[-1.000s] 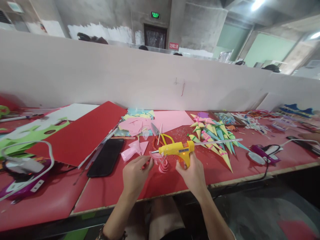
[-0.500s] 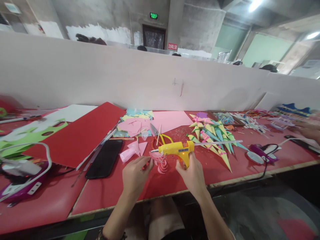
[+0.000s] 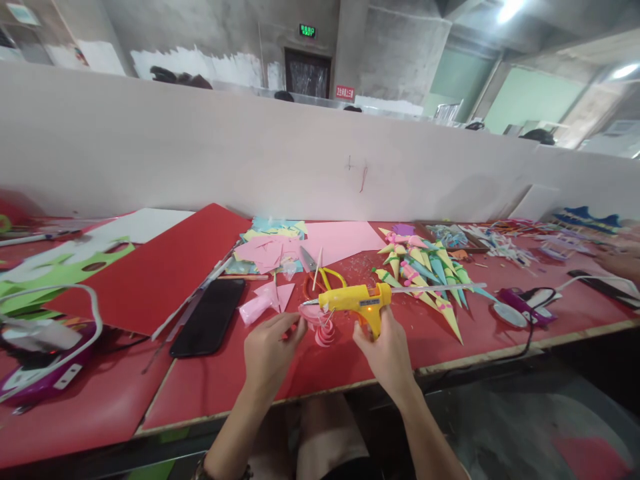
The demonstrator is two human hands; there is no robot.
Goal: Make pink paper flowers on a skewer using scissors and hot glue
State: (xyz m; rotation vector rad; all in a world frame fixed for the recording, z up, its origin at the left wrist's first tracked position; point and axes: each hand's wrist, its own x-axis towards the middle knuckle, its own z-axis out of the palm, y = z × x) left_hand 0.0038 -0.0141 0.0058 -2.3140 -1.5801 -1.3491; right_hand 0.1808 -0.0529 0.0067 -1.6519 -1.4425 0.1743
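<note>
My right hand (image 3: 385,340) is closed around the handle of a yellow hot glue gun (image 3: 355,299), its nozzle pointing left and a clear glue stick (image 3: 440,287) sticking out of its back. The fingers of my left hand (image 3: 273,347) pinch one end of a pink strip (image 3: 313,311), just below the nozzle tip. On its right the strip runs into a curled pink spiral (image 3: 325,333) hanging under the gun. Whether the nozzle touches the strip I cannot tell. Behind the gun lie scissors (image 3: 333,277) with yellow and red handles, partly hidden.
A black phone (image 3: 210,318) and a large red sheet (image 3: 150,273) lie to the left. Pink scraps (image 3: 270,252) are piled behind. Several cone-shaped pieces (image 3: 425,260) lie to the right. Purple power strips (image 3: 530,307) with cables are at both sides; another person's hand (image 3: 623,260) shows far right.
The glue gun has shifted very slightly to the right along the pink strip. My left hand has hardly moved, still pinching the strip.
</note>
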